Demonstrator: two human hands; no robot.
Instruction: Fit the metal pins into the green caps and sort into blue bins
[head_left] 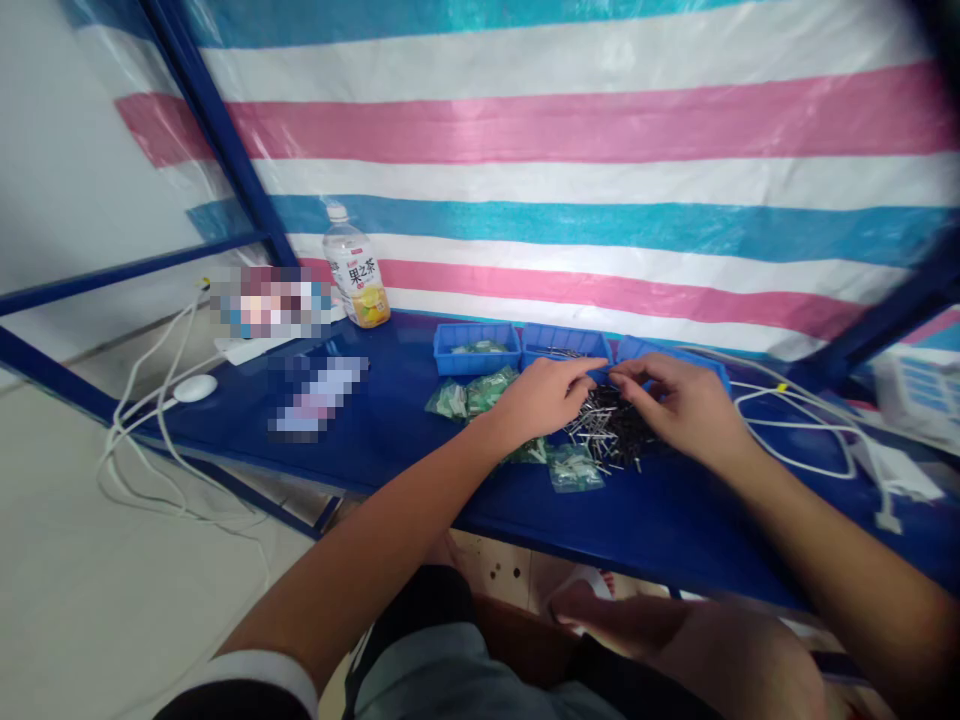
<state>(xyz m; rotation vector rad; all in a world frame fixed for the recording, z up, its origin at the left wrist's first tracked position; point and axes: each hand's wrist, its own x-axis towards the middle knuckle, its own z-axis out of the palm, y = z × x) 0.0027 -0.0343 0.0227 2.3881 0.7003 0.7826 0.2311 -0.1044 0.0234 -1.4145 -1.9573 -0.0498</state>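
Observation:
Over a pile of small, thin black and silver metal pieces [600,425], possibly screws, my two hands come close together. My left hand [549,392] has its index finger stretched toward the right hand, with the thumb and other fingers curled in. Thumb and fingers are drawn together on my right hand [681,402], at the pile's right side. Whatever either hand pinches is too small to make out. Small clear-green plastic bags [491,390] with pale pieces lie by my left hand, and another such bag [576,468] is in front of the pile.
Behind the hands stand three blue bins: a left one [477,362] holding bags, a middle one [536,350] with metal pieces, and a right one [637,350] partly hidden. A drink bottle [358,270] stands at the back left. White cables [810,465] lie to the right.

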